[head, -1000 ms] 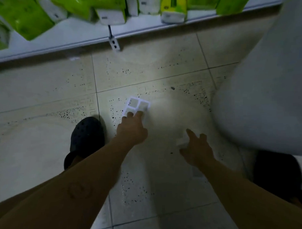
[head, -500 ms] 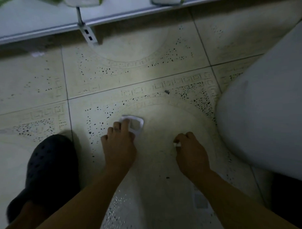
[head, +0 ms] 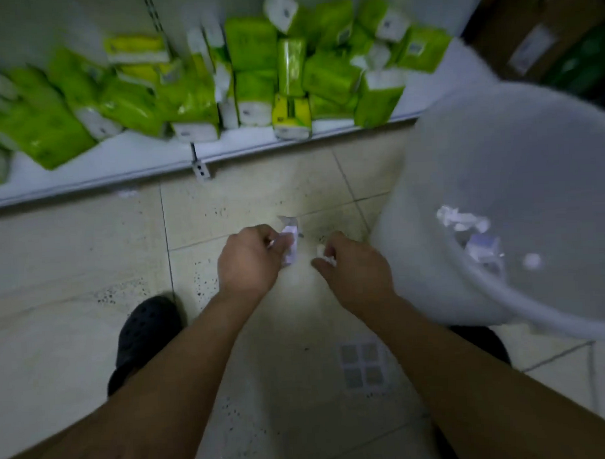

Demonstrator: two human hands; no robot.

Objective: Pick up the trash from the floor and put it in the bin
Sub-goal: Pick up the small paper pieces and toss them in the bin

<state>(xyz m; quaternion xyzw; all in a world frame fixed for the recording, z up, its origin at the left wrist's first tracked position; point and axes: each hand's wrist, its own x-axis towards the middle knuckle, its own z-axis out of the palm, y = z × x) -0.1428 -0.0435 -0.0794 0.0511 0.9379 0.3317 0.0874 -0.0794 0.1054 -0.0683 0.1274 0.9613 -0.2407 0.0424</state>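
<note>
Left hand point(head: 251, 265) curled round white plastic scrap point(head: 290, 245). Right hand point(head: 359, 272) pinches small paper wad point(head: 324, 256). Bin point(head: 414, 232) just right of right hand. Step: likely carry. Next: swing both hands over rim, open fingers.

My left hand point(head: 250, 262) has lifted the white plastic piece point(head: 290, 245) off the floor point(head: 73, 271); my right hand point(head: 354, 267) has raised its small white scrap point(head: 320, 250) too.
</note>
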